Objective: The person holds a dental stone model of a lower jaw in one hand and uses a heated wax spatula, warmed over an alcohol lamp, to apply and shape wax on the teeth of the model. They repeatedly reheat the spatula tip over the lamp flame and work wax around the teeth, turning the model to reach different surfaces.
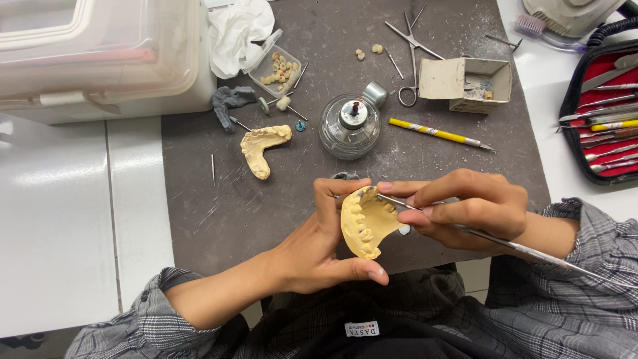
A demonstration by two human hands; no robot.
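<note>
My left hand (325, 242) grips a yellow plaster dental cast (364, 223), a horseshoe-shaped jaw model with teeth, held upright above the near edge of the dark grey mat (219, 206). My right hand (468, 206) holds a long thin metal instrument (531, 249) like a pen. Its tip touches the upper teeth of the cast, near my left fingertips. The handle runs back to the right over my checked sleeve.
A second yellow cast (263, 146) lies on the mat, by a glass spirit burner (350, 125), scissors-like forceps (412, 50), a yellow-handled tool (438, 133), a small cardboard box (468, 81) and a tray of loose teeth (280, 70). A red-lined instrument case (601, 126) lies right; a plastic bin (100, 53) left.
</note>
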